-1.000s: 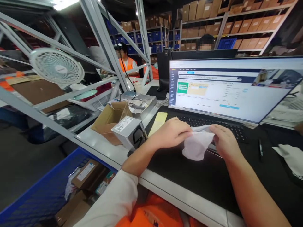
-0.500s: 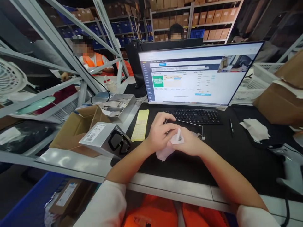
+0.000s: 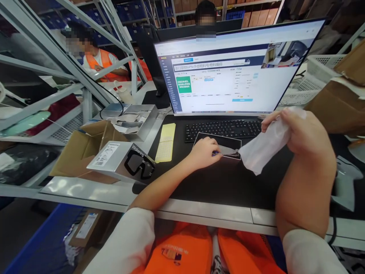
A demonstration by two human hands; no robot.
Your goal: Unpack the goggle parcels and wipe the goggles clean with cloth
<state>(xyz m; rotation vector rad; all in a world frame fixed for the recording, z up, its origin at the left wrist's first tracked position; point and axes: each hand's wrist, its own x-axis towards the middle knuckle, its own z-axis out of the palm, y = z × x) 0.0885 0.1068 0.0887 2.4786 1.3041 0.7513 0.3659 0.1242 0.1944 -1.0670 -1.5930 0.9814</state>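
My right hand [image 3: 306, 131] is raised at the right of the keyboard, its fingers closed on a thin white pouch [image 3: 264, 150] that hangs down to the left. My left hand [image 3: 204, 152] rests at a shallow black box [image 3: 232, 141] with a pale edge, lying in front of the keyboard. The left fingers curl down inside its near side; a dark bit shows under the fingertips, too small to name. Beside them in the box lies a greyish clear packet [image 3: 228, 151].
Left of the hands are a yellow label pad [image 3: 165, 142], a silver goggles box [image 3: 119, 161], an open cardboard box [image 3: 82, 148] and a grey tray [image 3: 145, 125]. Behind stand the keyboard [image 3: 222, 128] and monitor [image 3: 213, 83]. A scanner [image 3: 346, 186] is at right. Two people sit beyond.
My hands, together on the white pouch before, are now apart. My right hand has carried the pouch up and right; my left hand has gone down to the black box. The view has shifted.
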